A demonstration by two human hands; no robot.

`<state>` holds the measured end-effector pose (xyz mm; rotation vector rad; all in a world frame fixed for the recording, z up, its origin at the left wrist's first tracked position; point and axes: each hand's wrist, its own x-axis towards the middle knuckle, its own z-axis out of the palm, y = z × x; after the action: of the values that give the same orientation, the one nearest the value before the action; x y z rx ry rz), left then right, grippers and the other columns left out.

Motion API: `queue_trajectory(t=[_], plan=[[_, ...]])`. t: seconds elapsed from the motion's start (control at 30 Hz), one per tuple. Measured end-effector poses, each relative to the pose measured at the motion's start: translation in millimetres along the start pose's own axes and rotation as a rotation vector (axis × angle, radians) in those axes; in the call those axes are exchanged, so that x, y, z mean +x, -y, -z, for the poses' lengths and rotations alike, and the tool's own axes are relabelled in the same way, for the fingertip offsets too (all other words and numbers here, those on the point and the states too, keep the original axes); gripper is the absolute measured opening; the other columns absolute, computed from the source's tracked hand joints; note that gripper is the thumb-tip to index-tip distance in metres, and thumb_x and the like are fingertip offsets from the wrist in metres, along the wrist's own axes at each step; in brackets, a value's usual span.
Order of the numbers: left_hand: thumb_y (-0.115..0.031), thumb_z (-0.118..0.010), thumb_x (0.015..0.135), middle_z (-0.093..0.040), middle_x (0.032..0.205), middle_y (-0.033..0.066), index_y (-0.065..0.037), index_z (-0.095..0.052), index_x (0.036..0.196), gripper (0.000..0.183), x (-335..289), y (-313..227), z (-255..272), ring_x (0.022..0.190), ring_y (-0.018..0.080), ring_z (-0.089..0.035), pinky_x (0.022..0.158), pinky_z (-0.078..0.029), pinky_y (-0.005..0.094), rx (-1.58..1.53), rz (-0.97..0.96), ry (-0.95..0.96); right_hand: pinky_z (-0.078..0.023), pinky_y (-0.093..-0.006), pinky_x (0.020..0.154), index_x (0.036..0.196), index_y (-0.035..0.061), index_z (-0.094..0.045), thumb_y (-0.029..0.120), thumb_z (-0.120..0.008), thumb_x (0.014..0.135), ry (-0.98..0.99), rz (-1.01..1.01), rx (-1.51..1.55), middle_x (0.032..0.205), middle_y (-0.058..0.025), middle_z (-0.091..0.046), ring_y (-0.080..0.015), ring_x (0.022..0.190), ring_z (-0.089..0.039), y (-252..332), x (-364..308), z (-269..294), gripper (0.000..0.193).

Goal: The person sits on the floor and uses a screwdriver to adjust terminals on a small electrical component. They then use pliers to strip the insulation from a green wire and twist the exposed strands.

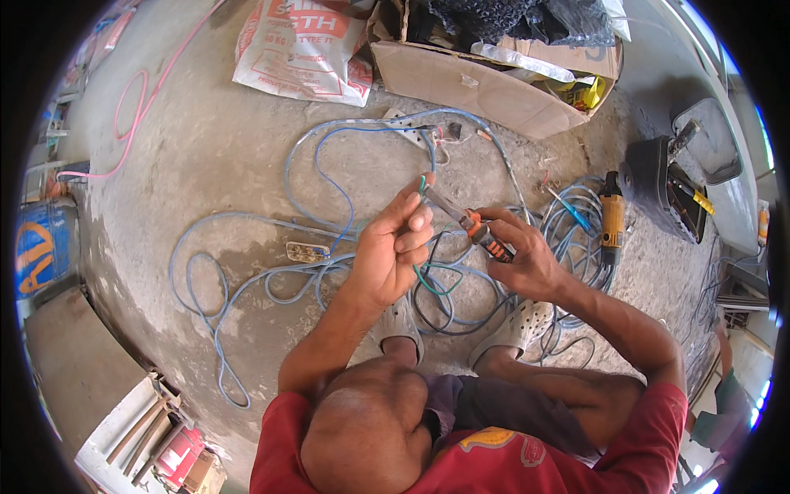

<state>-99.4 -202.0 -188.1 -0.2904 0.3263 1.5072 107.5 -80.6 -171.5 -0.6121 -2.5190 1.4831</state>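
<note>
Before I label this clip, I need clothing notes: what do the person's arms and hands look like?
The left hand and right hand are bare, without gloves. The forearms are uncovered below short red sleeves. No watch or bracelet shows.

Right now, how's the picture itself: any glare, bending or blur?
In the head view, the fisheye gives a round image with black corners, and bluish-white glare marks the right rim; also in the head view, the blue container with orange lettering at the left rim looks soft, while the metal hand tool with orange-and-black handles, in the right hand, looks fairly sharp.
</note>
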Motion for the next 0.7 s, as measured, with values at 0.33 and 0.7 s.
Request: queue_trajectory(t=[0.33,0.7], plan=[[-0.014,-0.041,0.105,-0.049,0.078,0.0014,-0.003,-0.039,0.143,0.040,1.6,1.6,1.0,0.052,0.0028,-0.032,0.039,-0.022,0.0170,-0.007,0.000,-0.011,-0.052,-0.0405,0.082,0.110,0.0003,-0.059,-0.007,-0.063,0.068,-0.041,-0.042,-0.073,0.124,-0.0186,-0.056,-0.0350,0.104,-0.062,4.0,1.1,-3.3,0.043],[-0.013,-0.040,0.105,-0.050,0.077,0.0026,-0.001,-0.038,0.142,0.039,0.8,-3.8,3.7,0.052,0.0030,-0.032,0.038,-0.021,0.0173,-0.058,0.024,-0.013,-0.052,-0.0420,0.080,0.110,-0.0010,-0.057,-0.010,-0.061,0.068,-0.049,0.016,-0.103,0.123,-0.0190,-0.056,-0.0380,0.102,-0.062,3.4,4.6,-3.4,0.044]])
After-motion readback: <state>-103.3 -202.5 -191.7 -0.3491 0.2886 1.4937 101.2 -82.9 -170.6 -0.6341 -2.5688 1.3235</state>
